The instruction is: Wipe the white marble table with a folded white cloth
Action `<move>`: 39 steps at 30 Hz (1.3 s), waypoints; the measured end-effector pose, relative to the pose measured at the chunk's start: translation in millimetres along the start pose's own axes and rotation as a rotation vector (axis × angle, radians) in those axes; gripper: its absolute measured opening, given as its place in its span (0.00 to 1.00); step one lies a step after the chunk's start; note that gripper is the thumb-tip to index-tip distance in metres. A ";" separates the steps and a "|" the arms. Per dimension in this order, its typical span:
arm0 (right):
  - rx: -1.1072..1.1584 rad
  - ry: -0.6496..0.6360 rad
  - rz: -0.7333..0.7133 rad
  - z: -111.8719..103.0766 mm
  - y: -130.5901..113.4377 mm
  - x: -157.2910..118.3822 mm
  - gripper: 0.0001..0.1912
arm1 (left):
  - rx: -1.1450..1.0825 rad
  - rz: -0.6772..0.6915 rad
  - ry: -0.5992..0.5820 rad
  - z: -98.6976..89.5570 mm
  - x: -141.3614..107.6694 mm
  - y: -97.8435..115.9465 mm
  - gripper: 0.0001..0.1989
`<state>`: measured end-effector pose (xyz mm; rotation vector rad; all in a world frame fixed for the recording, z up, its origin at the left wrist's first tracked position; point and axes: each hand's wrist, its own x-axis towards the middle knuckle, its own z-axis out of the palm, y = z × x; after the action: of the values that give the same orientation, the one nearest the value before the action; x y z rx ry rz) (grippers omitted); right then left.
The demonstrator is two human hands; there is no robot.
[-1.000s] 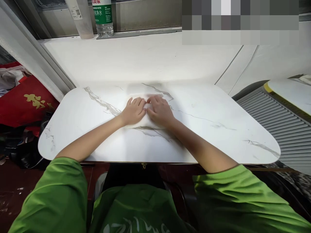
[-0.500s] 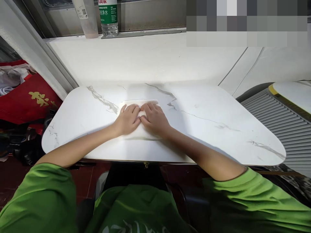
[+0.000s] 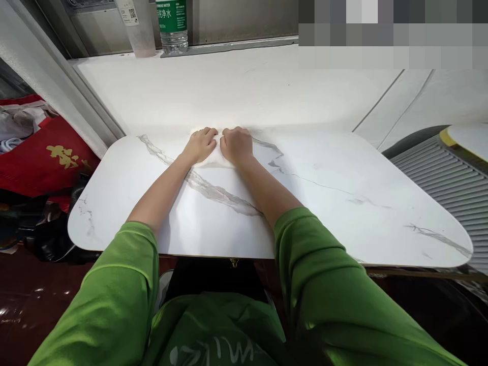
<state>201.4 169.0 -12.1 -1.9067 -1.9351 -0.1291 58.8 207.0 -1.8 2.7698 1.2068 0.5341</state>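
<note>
1. Here at the far side of the table point(image 3: 324, 218), the white cloth point(image 3: 216, 158) is lying flat, close against the foot of the white wall point(image 3: 236, 91).
2. The left hand point(image 3: 201, 145) is resting on the cloth's left part, its fingers bending over and pointing toward the wall.
3. The right hand point(image 3: 237, 145) is covering the right part, its fingers curling in more tightly, almost like a fist.
4. Between them, a narrow strip of cloth is showing; the hands are sitting side by side, just apart. Whether either is pinching the fabric, I cannot tell.
5. On the near side, the cloth's edge is peeking out between the wrists, and the table's grey veining is running just below it.
6. Up on the ledge behind, a clear cup point(image 3: 140, 30) and a green-labelled bottle point(image 3: 174, 28) are standing upright, well apart from the hands.
</note>
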 end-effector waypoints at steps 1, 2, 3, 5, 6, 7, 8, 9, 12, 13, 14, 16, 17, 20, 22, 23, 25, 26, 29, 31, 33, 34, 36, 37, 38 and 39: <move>-0.008 -0.022 0.004 1.5 0.9 4.0 0.20 | -0.001 0.011 -0.002 2.3 4.3 -4.0 0.19; -0.011 -0.037 0.009 3.3 2.0 7.3 0.21 | -0.002 0.023 -0.004 4.4 8.0 -7.6 0.19; -0.010 -0.042 0.015 5.4 3.4 10.1 0.21 | -0.003 0.033 -0.006 6.2 11.0 -10.8 0.19; 0.003 -0.024 0.032 10.8 7.2 15.1 0.22 | -0.006 0.042 -0.010 9.3 15.9 -15.9 0.19; 0.013 -0.005 0.040 14.0 9.5 17.5 0.22 | -0.008 0.043 -0.014 10.7 18.0 -18.0 0.20; 0.020 0.018 0.048 17.3 12.2 19.8 0.23 | -0.010 0.043 -0.018 12.0 19.9 -19.8 0.20; 0.023 0.046 0.054 20.8 15.0 22.1 0.23 | -0.013 0.044 -0.020 13.3 21.8 -21.3 0.20; 0.021 0.075 0.060 24.2 17.9 24.4 0.24 | -0.014 0.045 -0.019 14.4 23.6 -22.7 0.20; -0.001 0.168 0.072 34.1 26.9 31.7 0.26 | -0.016 0.052 -0.011 16.8 28.6 -25.8 0.20; -0.006 0.194 0.068 37.5 29.7 34.3 0.27 | -0.015 0.050 -0.011 17.2 30.0 -26.4 0.20; -0.007 0.215 0.061 41.0 32.6 37.1 0.27 | -0.014 0.047 -0.013 17.3 31.3 -26.8 0.20; 0.001 0.239 0.038 48.1 37.8 42.6 0.28 | -0.010 0.037 -0.019 17.0 33.0 -27.0 0.20; 0.005 0.242 0.029 51.4 40.2 45.1 0.28 | -0.010 0.033 -0.021 16.7 33.6 -27.0 0.20; 0.009 0.226 0.027 57.7 45.0 50.2 0.29 | -0.014 0.031 -0.022 16.4 33.8 -27.1 0.20; 0.011 0.199 0.026 57.3 45.2 50.0 0.29 | -0.016 0.027 -0.023 16.8 33.7 -27.5 0.20; 0.013 0.180 0.017 55.6 44.2 48.6 0.28 | -0.015 0.024 -0.025 17.0 33.8 -27.7 0.20; 0.021 0.132 -0.027 49.6 40.3 43.8 0.27 | -0.013 0.018 -0.038 17.1 34.0 -27.7 0.21; 0.025 0.108 -0.056 45.9 37.6 40.6 0.27 | -0.012 0.015 -0.048 16.9 33.9 -27.1 0.21; 0.046 0.047 -0.128 34.4 29.0 30.1 0.25 | -0.010 0.000 -0.079 14.3 29.3 -21.6 0.23; 0.059 0.025 -0.148 28.1 23.7 22.7 0.25 | -0.003 -0.020 -0.090 10.9 20.1 -14.2 0.24; 0.056 0.017 -0.156 22.9 18.2 14.1 0.26 | 0.014 -0.045 -0.095 6.2 5.6 -5.1 0.24; 0.049 0.013 -0.159 20.5 15.2 9.0 0.26 | 0.026 -0.059 -0.094 3.5 -3.1 -0.5 0.24; 0.040 -0.006 -0.168 15.5 7.9 -3.6 0.26 | 0.047 -0.086 -0.102 -2.5 -21.5 7.7 0.25; 0.041 -0.018 -0.172 12.8 3.7 -11.0 0.26 | 0.053 -0.092 -0.113 -5.7 -30.6 10.9 0.25; 0.044 -0.029 -0.174 9.9 -1.0 -19.2 0.26 | 0.054 -0.091 -0.127 -8.9 -39.5 13.4 0.25; 0.050 -0.034 -0.173 6.9 -6.0 -28.0 0.26 | 0.050 -0.080 -0.140 -12.1 -48.2 15.2 0.25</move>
<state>193.2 144.8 -27.0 -1.7187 -2.1043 -0.0989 34.8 160.9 -1.1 2.7327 1.3090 0.3022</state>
